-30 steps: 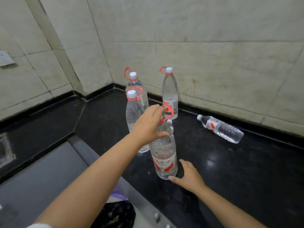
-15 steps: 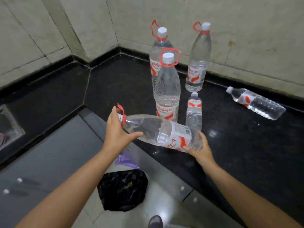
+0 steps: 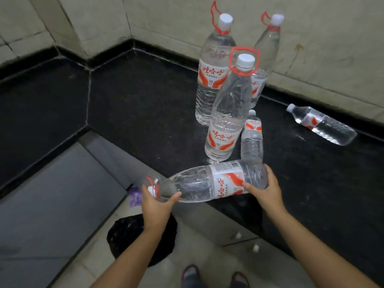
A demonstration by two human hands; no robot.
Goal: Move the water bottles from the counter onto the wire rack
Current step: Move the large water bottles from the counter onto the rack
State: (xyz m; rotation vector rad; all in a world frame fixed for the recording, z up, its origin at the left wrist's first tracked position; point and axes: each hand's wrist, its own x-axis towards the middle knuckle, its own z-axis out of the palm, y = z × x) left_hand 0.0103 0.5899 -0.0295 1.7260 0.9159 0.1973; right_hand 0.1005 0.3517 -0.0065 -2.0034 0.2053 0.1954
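Black counter (image 3: 145, 113) fills the corner, and on it three big bottles stand upright in a cluster: one at the back left (image 3: 214, 75), one against the wall (image 3: 268, 48), one in front (image 3: 228, 113). The fourth big bottle (image 3: 209, 182) is off the stone, lying sideways in the air over the counter's edge, cap pointing left. Left hand (image 3: 155, 206) wraps the neck just below the cap; right hand (image 3: 264, 190) curls round the base end. A small bottle (image 3: 251, 138) stands just beside the front big one, and another small one (image 3: 321, 126) lies on its side near the wall. No wire rack in sight, so the carry looks barely begun. The risk: full, slick plastic held only at its ends could sag or slip if either hold loosens, dropping toward the feet below.
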